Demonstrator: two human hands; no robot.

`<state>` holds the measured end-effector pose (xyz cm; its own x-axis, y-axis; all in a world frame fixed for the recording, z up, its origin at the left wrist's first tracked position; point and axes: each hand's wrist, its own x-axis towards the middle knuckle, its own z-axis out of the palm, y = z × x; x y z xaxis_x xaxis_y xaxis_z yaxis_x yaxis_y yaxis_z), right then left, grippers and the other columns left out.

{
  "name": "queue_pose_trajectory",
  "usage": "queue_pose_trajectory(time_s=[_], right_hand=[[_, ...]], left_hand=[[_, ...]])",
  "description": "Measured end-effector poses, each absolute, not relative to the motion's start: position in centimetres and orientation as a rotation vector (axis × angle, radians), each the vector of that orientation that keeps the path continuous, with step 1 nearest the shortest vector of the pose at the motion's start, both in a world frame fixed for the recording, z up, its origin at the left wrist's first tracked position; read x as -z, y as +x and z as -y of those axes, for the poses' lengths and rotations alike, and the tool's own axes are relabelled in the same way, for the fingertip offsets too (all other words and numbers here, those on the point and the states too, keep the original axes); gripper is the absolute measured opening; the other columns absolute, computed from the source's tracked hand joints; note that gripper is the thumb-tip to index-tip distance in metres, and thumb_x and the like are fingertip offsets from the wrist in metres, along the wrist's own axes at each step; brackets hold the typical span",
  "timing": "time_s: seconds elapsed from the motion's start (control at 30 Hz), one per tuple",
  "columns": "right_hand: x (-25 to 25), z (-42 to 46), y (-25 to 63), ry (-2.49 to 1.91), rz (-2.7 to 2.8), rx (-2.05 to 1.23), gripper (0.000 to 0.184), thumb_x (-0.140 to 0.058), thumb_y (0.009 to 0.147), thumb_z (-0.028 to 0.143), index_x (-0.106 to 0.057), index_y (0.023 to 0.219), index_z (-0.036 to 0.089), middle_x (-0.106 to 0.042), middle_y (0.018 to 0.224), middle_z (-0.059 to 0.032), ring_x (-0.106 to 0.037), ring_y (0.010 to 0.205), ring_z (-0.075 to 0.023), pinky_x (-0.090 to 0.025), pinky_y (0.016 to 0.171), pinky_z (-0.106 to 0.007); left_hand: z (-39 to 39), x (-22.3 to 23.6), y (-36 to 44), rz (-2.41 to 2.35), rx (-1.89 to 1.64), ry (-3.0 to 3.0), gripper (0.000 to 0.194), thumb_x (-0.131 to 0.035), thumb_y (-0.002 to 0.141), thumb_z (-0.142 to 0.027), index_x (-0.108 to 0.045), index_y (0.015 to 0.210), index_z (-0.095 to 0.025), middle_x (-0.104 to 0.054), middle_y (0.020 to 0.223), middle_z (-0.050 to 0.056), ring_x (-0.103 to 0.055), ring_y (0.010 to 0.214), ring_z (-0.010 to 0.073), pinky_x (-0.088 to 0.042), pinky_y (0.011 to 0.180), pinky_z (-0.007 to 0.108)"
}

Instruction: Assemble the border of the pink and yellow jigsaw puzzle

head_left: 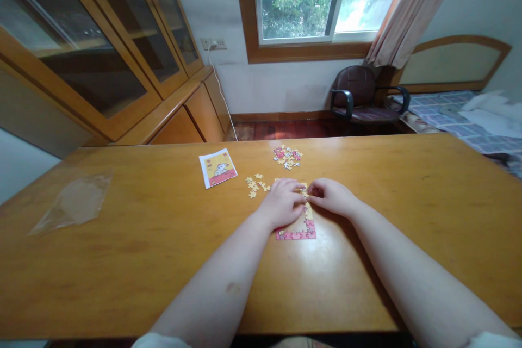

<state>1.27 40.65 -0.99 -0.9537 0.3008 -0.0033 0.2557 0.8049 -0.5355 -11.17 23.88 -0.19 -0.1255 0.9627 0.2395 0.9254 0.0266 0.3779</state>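
Note:
A partly joined jigsaw puzzle (297,235) lies on the table, with pink pieces along its near side and yellow ones up its right side. My left hand (284,204) rests flat over its left and middle part, fingers stretched out, hiding what is beneath. At the puzzle's right edge, my right hand (332,196) pinches with thumb and fingertips at a puzzle piece that is mostly hidden. Several loose yellow pieces (253,187) are scattered left of my left hand. Beyond the hands sits a mixed pile of puzzle pieces (287,156) in pink, white and yellow.
A printed picture sheet (220,169) lies at the back left of the wooden table (163,261). Farther left is a clear plastic bag (77,201). Past the far edge stand a chair (359,92), a bed (457,114) and a glass-door cabinet (159,100).

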Motion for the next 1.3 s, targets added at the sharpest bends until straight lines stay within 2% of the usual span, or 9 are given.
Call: queue_pose_trajectory(time_s=[0.3,0.77,0.97,1.13,1.3], right_hand=[[1.17,-40.78,1.15,-0.443,2.927,-0.839,0.013,-0.062,0.075,0.031,-0.064,0.083,0.02,-0.064,0.073,-0.0008,-0.054,0.065,-0.0138,-0.037,0.059,-0.024],[1.19,-40.94,1.16,-0.468,2.93,-0.896,0.018,-0.065,0.073,0.035,-0.064,0.083,0.02,-0.064,0.073,-0.0004,-0.055,0.064,-0.0136,-0.037,0.058,-0.024],[0.97,-40.84,1.07,-0.458,2.901,-0.89,0.014,-0.058,0.079,0.031,-0.065,0.081,0.019,-0.064,0.074,-0.0021,-0.055,0.067,-0.0149,-0.039,0.061,-0.025],[1.15,-40.92,1.18,-0.384,2.88,-0.891,0.017,-0.054,0.08,0.022,-0.068,0.088,0.021,-0.064,0.078,-0.0023,-0.057,0.072,-0.0158,-0.042,0.066,-0.026],[1.1,-40.87,1.18,-0.38,2.905,-0.871,0.017,-0.055,0.081,0.024,-0.07,0.088,0.021,-0.065,0.081,-0.0031,-0.058,0.073,-0.0163,-0.042,0.068,-0.027]], left_hand=[[-23.97,0.29,-11.2,-2.165,-0.654,1.997,0.019,-0.059,0.08,-0.023,-0.075,0.088,-0.03,-0.063,0.121,0.001,-0.048,0.119,0.0252,-0.032,0.105,0.047],[-24.0,0.31,-11.27,-2.15,-0.662,1.995,0.017,-0.059,0.081,-0.025,-0.074,0.086,-0.028,-0.064,0.119,0.002,-0.05,0.116,0.0236,-0.034,0.103,0.044],[-24.03,0.27,-11.36,-2.168,-0.676,1.95,0.018,-0.057,0.082,-0.025,-0.073,0.09,-0.028,-0.064,0.116,0.002,-0.052,0.112,0.0226,-0.036,0.101,0.043],[-23.98,0.36,-11.4,-2.159,-0.661,1.974,0.018,-0.058,0.082,-0.025,-0.074,0.088,-0.028,-0.064,0.117,0.002,-0.052,0.112,0.0229,-0.037,0.1,0.042],[-23.98,0.32,-11.37,-2.161,-0.654,1.981,0.018,-0.057,0.083,-0.026,-0.074,0.088,-0.028,-0.064,0.116,0.003,-0.052,0.111,0.0227,-0.037,0.1,0.041]])
